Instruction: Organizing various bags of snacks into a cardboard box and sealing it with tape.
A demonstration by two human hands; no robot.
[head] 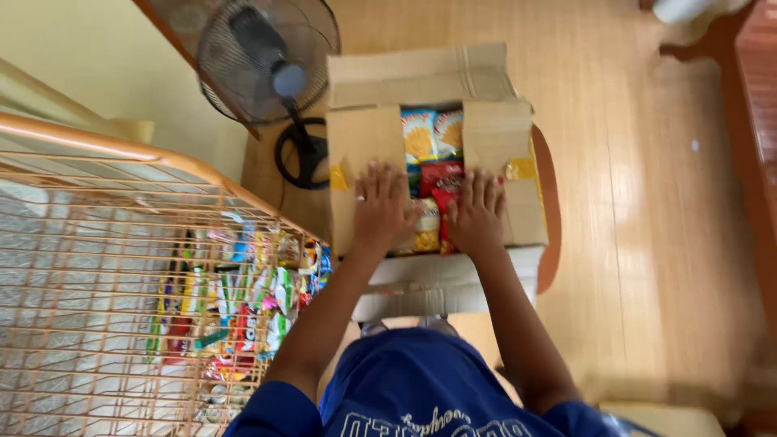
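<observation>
Wooden flooring surrounds a cardboard box of snack packets. Left hand and right hand lie spread, palms flat, pressing its side flaps inward; packets show between them. A wire rack stands left of the left hand.

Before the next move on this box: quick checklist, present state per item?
1. Both hands on the box: ok. Left hand lies flat on the left flap, right hand at the edge of the right flap.
2. Flaps shut: not ok. A gap between them shows snack packs.
3. Packs below flap level: cannot tell.
4. Box support: ok. It sits on a round wooden stool.
5. Room to the left: not ok. A fan and a wire rack of packets stand close.
6. Tape ready: cannot tell. Only yellow tape scraps show on the flaps.
</observation>
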